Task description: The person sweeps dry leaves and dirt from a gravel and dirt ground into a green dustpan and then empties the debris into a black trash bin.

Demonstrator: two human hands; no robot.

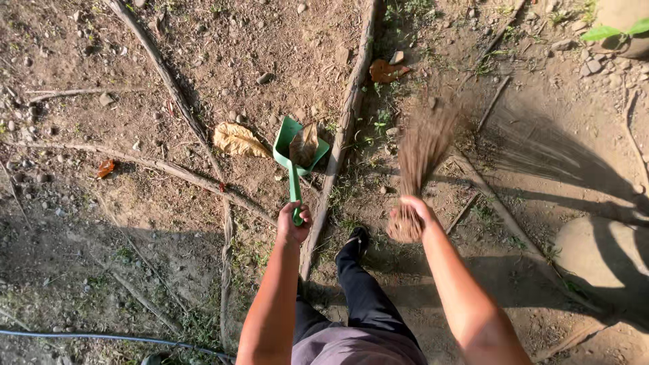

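On the bare ground between the tree roots [169,78], the sweeping of dry leaves into a dustpan seems to be the step in hand. The left hand [294,224] has its fingers clenched around the handle of the green dustpan [297,150], which lies low on the soil with its mouth pointing away from the person; one brown leaf [305,143] already rests inside it. The right hand [409,215] grasps the bound top of a brush broom [422,145], fingers closed around it, and the bristles look blurred, spread over the ground just right of a long root [341,135]. A big yellow leaf [238,140] lies just beside the dustpan on its left side, not touching the broom. By my judgement, collecting it calls for the broom to cross over the root toward the pan. Both arms are stretched forward and down, the left almost straight, the right bent a little outward. The person's dark shoe [357,238] stands between the two hands.
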